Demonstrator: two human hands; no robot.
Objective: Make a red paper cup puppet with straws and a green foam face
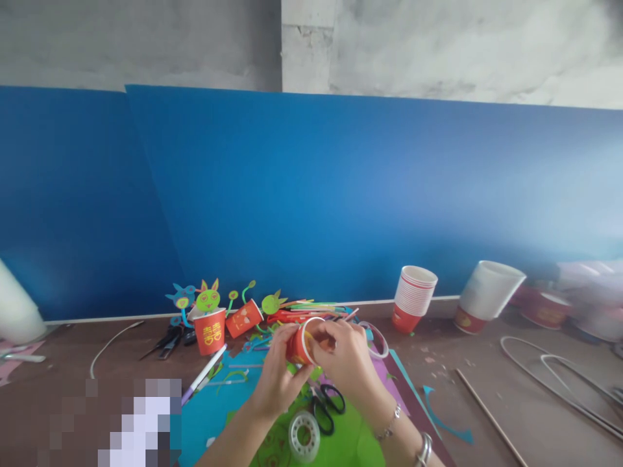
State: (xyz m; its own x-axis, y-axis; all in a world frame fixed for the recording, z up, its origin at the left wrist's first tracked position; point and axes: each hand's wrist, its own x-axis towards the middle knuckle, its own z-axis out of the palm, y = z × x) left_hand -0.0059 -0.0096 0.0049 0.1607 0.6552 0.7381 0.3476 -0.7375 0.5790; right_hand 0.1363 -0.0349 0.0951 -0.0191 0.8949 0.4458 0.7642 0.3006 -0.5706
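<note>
A red paper cup (pixel 298 345) with a white rim is tilted on its side, its mouth facing right. My left hand (pixel 277 376) is wrapped round the cup's body. At the mouth, the curled fingers and thumb of my right hand (pixel 348 353) reach in past the rim, pinched together; what they hold, if anything, is hidden. Below the hands lie black-handled scissors (pixel 327 408) and a clear roll of tape (pixel 304 436). Green paper (pixel 348 441) and blue paper (pixel 209 402) spread beneath, with cut scraps around.
To the left, a red cup (pixel 211 334) carries paper animal cutouts (pixel 208 298); another decorated cup (pixel 244 319) leans beside it. Coloured straws (pixel 311 310) lie behind. Cup stacks (pixel 416 292) stand right, near a thin stick (pixel 489 415) and wire loops (pixel 549 370). A blue board (pixel 365 194) closes the back.
</note>
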